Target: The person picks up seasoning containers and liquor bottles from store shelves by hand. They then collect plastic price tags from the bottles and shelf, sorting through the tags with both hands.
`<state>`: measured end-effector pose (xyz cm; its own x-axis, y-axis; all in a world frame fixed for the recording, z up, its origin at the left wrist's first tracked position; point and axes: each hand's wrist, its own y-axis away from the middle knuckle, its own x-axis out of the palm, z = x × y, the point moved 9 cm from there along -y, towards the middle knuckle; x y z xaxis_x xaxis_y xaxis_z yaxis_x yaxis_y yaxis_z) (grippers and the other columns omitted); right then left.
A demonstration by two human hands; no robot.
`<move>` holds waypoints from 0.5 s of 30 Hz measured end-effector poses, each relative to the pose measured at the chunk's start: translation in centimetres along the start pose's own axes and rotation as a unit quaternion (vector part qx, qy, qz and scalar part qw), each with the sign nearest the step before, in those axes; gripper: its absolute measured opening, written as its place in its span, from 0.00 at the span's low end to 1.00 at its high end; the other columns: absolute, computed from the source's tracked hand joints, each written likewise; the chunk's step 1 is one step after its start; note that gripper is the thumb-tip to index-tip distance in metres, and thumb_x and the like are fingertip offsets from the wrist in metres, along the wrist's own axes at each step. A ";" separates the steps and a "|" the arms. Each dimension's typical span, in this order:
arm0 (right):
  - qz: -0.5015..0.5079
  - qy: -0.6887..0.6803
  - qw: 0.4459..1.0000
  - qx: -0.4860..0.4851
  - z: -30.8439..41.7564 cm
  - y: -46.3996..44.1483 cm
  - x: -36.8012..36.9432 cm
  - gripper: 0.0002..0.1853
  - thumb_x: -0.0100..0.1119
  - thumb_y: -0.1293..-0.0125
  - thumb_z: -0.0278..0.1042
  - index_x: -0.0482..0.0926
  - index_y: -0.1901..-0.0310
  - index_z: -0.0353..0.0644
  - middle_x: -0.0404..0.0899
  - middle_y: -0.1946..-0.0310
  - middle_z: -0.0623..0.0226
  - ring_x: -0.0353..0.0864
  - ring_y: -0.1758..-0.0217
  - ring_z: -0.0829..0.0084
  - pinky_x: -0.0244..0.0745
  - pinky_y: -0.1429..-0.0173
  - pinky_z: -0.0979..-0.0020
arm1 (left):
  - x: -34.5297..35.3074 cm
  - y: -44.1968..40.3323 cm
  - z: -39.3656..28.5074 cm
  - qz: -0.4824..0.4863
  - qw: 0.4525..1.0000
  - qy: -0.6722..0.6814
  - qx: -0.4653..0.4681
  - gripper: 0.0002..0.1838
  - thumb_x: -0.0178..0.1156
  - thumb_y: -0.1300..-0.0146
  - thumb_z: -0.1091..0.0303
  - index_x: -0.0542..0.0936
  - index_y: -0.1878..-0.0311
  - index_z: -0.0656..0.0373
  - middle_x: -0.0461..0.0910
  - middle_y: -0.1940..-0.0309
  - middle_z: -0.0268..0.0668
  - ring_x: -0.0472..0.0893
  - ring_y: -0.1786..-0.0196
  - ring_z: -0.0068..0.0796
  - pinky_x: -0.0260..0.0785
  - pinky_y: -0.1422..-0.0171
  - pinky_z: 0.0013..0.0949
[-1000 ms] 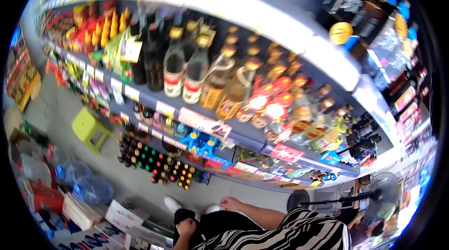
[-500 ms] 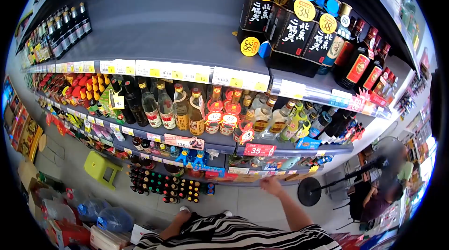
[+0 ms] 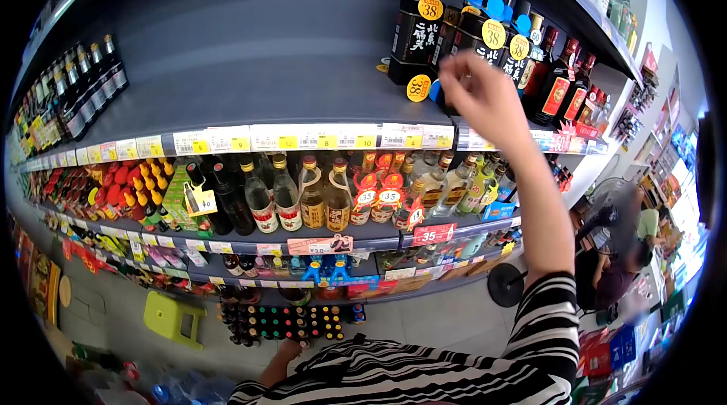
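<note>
My right hand point(image 3: 485, 98) is raised to the upper shelf, in front of the black boxed bottles point(image 3: 416, 34) with white lettering and round yellow 38 tags. Its fingers are loosely curled and apart, with nothing visible in them; whether the fingertips touch a box, I cannot tell. Part of the black box point(image 3: 468, 30) behind it is covered by the hand. My left hand point(image 3: 288, 349) hangs low at my side, above the floor and close in view to the crated bottles point(image 3: 284, 322). Its fingers are too small and unclear to read.
Dark bottles point(image 3: 79, 91) stand at the upper shelf's left end; red-labelled bottles point(image 3: 556, 91) stand at its right. Clear and amber bottles point(image 3: 310, 197) line the shelf below. A green stool point(image 3: 170, 318) stands on the floor. People point(image 3: 617, 269) sit at the right by a fan point(image 3: 506, 284).
My right hand has risen from beside the lower shelves to the black boxes on the upper shelf. The view has shifted slightly. My left hand remains low.
</note>
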<state>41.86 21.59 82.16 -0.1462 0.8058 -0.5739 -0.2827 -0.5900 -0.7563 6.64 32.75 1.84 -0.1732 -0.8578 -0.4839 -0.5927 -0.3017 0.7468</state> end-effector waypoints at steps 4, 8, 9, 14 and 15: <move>-0.068 0.211 0.971 -0.087 0.5 -9.0 0.3 0.17 0.59 0.43 0.41 0.75 0.59 0.36 0.80 0.67 0.52 0.80 0.62 0.55 0.74 0.56 0.61 | 4.6 -0.7 5.4 -0.025 0.904 -0.355 0.236 0.14 0.50 0.34 0.66 0.78 0.73 0.61 0.79 0.77 0.36 0.79 0.71 0.28 0.71 0.66 0.33; -0.101 0.355 0.928 -0.046 -0.6 -15.5 0.8 0.23 0.60 0.46 0.43 0.74 0.54 0.34 0.78 0.59 0.47 0.79 0.54 0.55 0.73 0.49 0.61 | 7.5 -1.2 11.4 0.060 0.944 -0.312 0.088 0.15 0.52 0.40 0.57 0.81 0.68 0.57 0.79 0.73 0.43 0.80 0.64 0.41 0.73 0.59 0.42; -0.110 0.386 0.915 -0.038 -0.4 -16.4 0.8 0.23 0.60 0.46 0.43 0.72 0.55 0.32 0.78 0.61 0.46 0.80 0.58 0.56 0.74 0.52 0.61 | 8.4 -1.5 12.7 0.069 0.954 -0.286 0.055 0.14 0.52 0.40 0.57 0.81 0.68 0.57 0.79 0.73 0.44 0.80 0.64 0.42 0.73 0.58 0.43; -0.026 0.413 0.899 0.143 -5.2 -20.4 1.6 0.32 0.59 0.45 0.47 0.66 0.45 0.31 0.75 0.54 0.40 0.76 0.49 0.49 0.72 0.44 0.59 | 5.7 3.5 8.6 -0.069 0.984 -0.121 0.113 0.14 0.56 0.45 0.57 0.81 0.70 0.59 0.79 0.74 0.45 0.79 0.66 0.44 0.72 0.61 0.44; -0.028 0.409 0.898 0.160 -7.2 -21.3 2.0 0.31 0.59 0.45 0.48 0.68 0.46 0.32 0.76 0.55 0.41 0.77 0.50 0.50 0.72 0.44 0.60 | 5.4 3.6 8.4 -0.073 0.987 -0.109 0.094 0.14 0.56 0.45 0.57 0.82 0.69 0.57 0.80 0.73 0.43 0.80 0.65 0.43 0.73 0.60 0.43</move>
<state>54.45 35.34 94.84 0.5848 0.4494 -0.6754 -0.5449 -0.3992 -0.7374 -3.03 30.52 -1.89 -0.2291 -0.6948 -0.6817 -0.7551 -0.3151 0.5749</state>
